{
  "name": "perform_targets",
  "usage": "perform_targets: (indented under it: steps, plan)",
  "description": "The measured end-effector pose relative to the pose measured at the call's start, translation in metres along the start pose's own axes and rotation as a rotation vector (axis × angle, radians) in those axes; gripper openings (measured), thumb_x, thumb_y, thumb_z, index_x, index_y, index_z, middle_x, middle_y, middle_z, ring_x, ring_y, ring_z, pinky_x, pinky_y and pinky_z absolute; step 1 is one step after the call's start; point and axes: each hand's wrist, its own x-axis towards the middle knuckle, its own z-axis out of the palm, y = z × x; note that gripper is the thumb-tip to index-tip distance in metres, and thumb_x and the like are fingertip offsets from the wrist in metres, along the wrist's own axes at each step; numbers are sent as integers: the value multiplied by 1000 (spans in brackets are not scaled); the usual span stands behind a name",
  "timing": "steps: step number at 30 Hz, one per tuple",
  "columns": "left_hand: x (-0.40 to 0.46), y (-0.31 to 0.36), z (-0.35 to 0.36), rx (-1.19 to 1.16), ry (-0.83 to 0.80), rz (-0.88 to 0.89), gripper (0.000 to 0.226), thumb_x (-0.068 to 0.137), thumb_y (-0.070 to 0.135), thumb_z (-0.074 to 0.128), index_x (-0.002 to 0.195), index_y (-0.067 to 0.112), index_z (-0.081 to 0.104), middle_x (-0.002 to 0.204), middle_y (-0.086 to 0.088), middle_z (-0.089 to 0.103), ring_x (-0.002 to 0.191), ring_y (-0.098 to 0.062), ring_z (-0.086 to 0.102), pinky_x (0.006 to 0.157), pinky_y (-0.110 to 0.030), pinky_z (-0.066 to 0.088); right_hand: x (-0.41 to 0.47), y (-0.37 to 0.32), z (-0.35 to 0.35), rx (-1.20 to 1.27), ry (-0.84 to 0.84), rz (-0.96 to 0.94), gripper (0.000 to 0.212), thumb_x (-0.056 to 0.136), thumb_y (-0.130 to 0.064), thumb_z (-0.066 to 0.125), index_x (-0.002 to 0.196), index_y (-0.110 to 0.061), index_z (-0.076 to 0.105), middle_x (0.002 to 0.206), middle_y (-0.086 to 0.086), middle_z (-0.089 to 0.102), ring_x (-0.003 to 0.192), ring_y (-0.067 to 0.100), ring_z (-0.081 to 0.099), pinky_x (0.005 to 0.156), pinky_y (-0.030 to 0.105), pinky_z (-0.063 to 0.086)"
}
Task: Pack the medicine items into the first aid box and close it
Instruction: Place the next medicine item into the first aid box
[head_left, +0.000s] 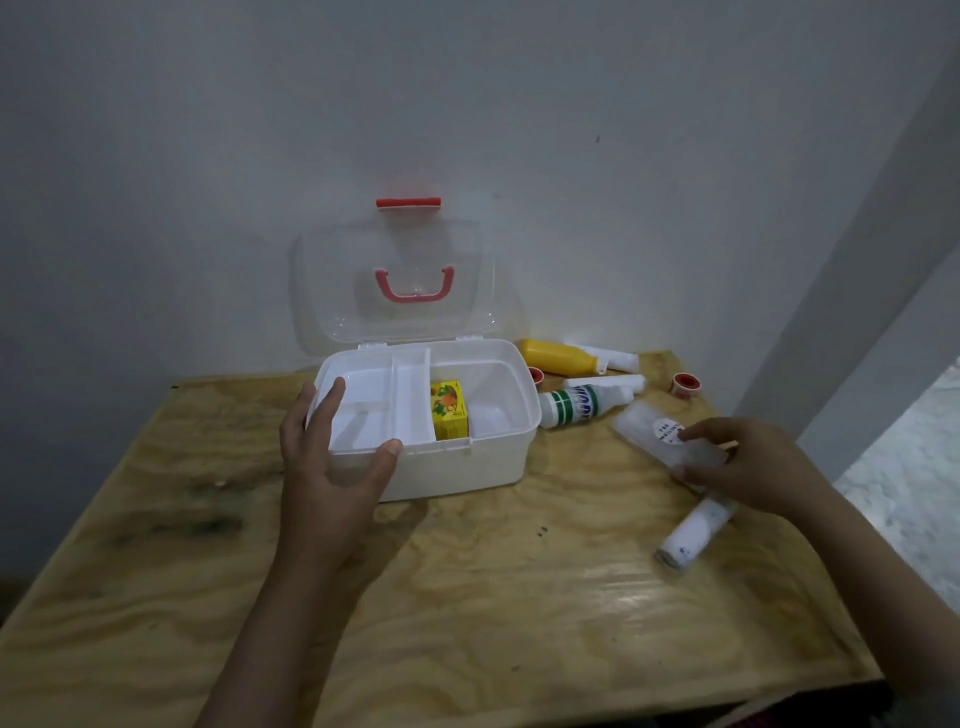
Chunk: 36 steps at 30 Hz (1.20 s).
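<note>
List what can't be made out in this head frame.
- Label on the clear packet under the right hand: blurred, too small, partly covered by fingers.
- Box interior behind the yellow carton: hidden by tray and near wall.
- Red-capped item: mostly hidden behind the box.
- Print on the green-striped bottle: blurred.

Head camera, looking down, near table (467, 597).
</note>
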Motion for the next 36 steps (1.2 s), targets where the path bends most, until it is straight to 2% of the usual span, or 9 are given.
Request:
perform_targets:
  steps: [7,12,17,19,23,28,31,34,36]
  plan:
    - [0,-1,-2,-8,-7,12,67,74,44,66,126,62,28,152,11,19,137,-14,26,104,-47,40,-1,2,-6,30,100,-38,35,63,-37,82,95,-30,71,107,1,68,89,17,57,74,33,44]
    - [0,-3,0,-10,-1,14,68,74,43,66,128,59,28,152,10,19,137,-15,26,104,-47,40,-17,-12,-37,-43,245,-104,35,61,-37,83,92,-25,72,105,1,69,86,16,56,69,32,40]
    - [1,-3,0,-19,1,15,69,68,53,62,127,62,26,153,11,19,137,-16,26,103,-46,40,-26,-57,-64,85,291,-314,36,63,-38,80,96,-26,71,107,-4,67,93,15,61,76,38,55]
    - [1,-3,0,-22,-1,9,70,68,54,62,128,60,26,153,11,19,137,-16,26,103,-46,40,-25,-80,-65,158,281,-393,37,65,-36,79,99,-24,72,108,-4,67,96,15,61,77,35,56]
    - [1,-2,-1,-28,0,-5,76,67,54,60,136,46,31,153,10,18,137,-15,25,103,-45,39,-16,-125,-52,199,248,-520,35,67,-29,79,101,-21,71,109,-2,67,99,13,61,81,36,55]
    - [0,-2,-2,-53,-15,0,75,68,54,61,136,45,31,152,10,19,134,-12,25,102,-38,38,4,-170,-31,4,115,-597,35,71,-31,75,104,-21,69,114,0,65,104,15,58,87,36,52]
    - [1,-3,-1,-42,-12,-5,74,73,49,67,137,43,31,152,10,19,132,-8,24,101,-36,38,16,-192,-15,-172,62,-618,35,73,-31,73,106,-19,68,116,0,65,105,17,57,83,31,48]
    - [1,-2,-1,-34,-11,-16,75,71,52,66,137,44,31,153,10,18,130,-6,23,100,-36,39,27,-205,4,-220,-9,-617,37,73,-30,74,106,-15,68,116,3,64,101,18,56,77,25,42]
    - [1,-1,-1,-43,-14,-8,72,74,45,68,136,46,30,152,10,18,130,-6,24,100,-35,39,34,-210,15,-213,-69,-604,39,73,-30,75,108,-14,68,117,5,63,97,16,53,78,25,42]
